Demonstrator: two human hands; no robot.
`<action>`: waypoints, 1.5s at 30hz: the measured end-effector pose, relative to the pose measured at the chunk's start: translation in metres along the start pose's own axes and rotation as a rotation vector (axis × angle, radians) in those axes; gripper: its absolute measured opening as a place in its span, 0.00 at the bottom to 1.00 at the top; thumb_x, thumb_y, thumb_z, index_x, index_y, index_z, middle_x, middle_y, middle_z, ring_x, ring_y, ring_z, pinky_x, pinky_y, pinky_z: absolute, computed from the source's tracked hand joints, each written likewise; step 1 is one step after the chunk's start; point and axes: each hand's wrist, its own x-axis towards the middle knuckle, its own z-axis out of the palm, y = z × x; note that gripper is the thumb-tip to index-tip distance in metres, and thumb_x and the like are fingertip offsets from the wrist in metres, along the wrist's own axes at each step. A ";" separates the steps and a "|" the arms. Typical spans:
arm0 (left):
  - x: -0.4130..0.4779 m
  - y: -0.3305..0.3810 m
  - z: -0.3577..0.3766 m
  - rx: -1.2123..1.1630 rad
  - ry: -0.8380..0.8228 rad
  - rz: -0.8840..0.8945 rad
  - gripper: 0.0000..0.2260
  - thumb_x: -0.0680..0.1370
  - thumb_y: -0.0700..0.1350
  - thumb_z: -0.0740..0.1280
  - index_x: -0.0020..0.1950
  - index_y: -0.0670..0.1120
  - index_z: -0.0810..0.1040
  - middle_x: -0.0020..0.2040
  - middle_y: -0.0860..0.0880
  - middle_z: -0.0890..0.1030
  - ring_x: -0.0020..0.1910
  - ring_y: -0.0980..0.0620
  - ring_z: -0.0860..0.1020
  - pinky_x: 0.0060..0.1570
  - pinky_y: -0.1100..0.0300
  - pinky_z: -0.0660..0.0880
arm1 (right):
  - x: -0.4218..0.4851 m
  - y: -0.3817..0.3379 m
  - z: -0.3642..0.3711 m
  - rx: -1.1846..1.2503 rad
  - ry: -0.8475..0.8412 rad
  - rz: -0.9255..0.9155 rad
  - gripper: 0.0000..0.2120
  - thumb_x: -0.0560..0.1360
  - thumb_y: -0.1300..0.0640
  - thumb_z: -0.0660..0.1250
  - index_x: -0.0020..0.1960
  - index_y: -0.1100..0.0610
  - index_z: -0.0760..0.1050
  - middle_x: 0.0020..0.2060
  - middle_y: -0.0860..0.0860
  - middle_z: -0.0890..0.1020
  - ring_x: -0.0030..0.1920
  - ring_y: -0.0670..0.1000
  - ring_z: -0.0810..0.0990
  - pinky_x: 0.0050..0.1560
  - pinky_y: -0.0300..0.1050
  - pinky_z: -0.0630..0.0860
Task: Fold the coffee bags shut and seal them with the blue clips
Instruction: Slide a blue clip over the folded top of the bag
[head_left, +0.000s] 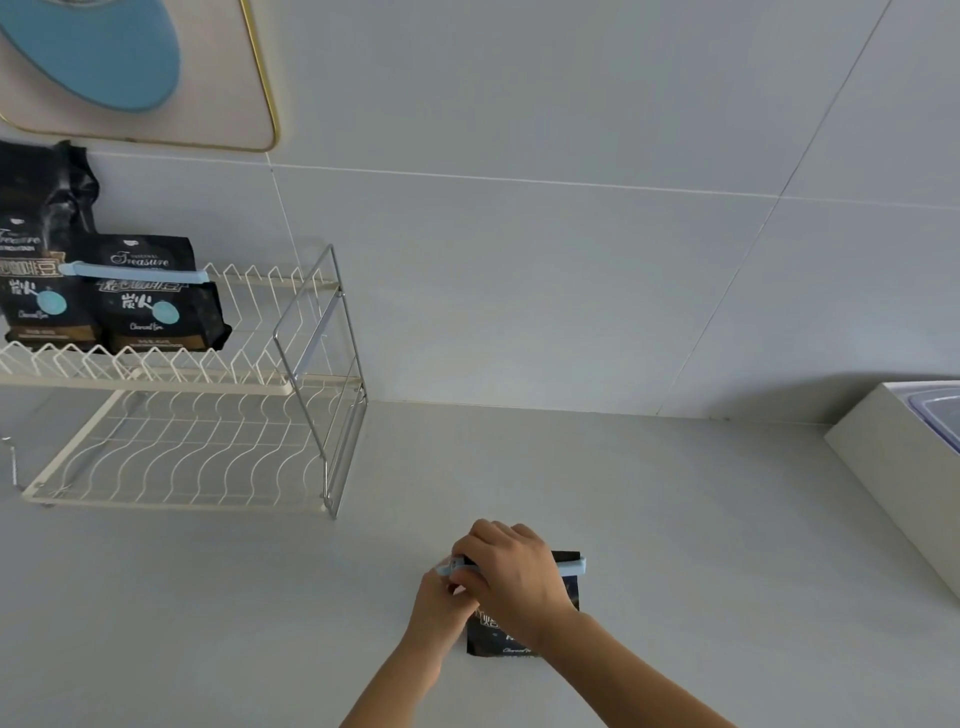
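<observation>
A black coffee bag (491, 636) stands on the counter near the front, with a blue clip (571, 564) lying across its folded top. My right hand (511, 577) covers the middle of the clip and the bag's top. My left hand (441, 605) pinches the clip's left end. On the rack's upper shelf at left stand two more coffee bags: one (156, 306) carries a blue clip (132, 273) across its fold, the other (39, 249) behind it has a crumpled top.
A white wire dish rack (208, 447) stands at the left against the tiled wall. A white box (893, 467) holding a clear plastic container (935, 410) sits at the right edge. A framed blue picture (156, 67) hangs above the rack.
</observation>
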 end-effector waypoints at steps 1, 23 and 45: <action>0.002 0.002 -0.005 0.046 -0.031 0.027 0.17 0.70 0.33 0.62 0.30 0.54 0.72 0.22 0.57 0.73 0.24 0.62 0.70 0.24 0.73 0.65 | -0.001 -0.001 0.000 -0.015 0.019 0.002 0.08 0.74 0.51 0.61 0.44 0.51 0.78 0.39 0.47 0.80 0.37 0.49 0.78 0.39 0.43 0.72; -0.015 0.034 -0.061 0.645 -0.292 0.133 0.13 0.78 0.53 0.57 0.45 0.52 0.80 0.44 0.51 0.81 0.45 0.50 0.79 0.45 0.55 0.72 | -0.005 0.006 -0.004 0.122 0.050 0.046 0.09 0.69 0.46 0.69 0.42 0.51 0.79 0.36 0.47 0.80 0.36 0.49 0.77 0.40 0.41 0.69; -0.006 0.004 -0.034 0.013 -0.251 -0.009 0.14 0.76 0.57 0.62 0.39 0.48 0.70 0.36 0.53 0.69 0.36 0.59 0.67 0.38 0.67 0.63 | -0.013 0.006 -0.003 0.088 0.158 0.086 0.09 0.69 0.58 0.72 0.35 0.54 0.73 0.32 0.46 0.76 0.32 0.47 0.74 0.39 0.38 0.69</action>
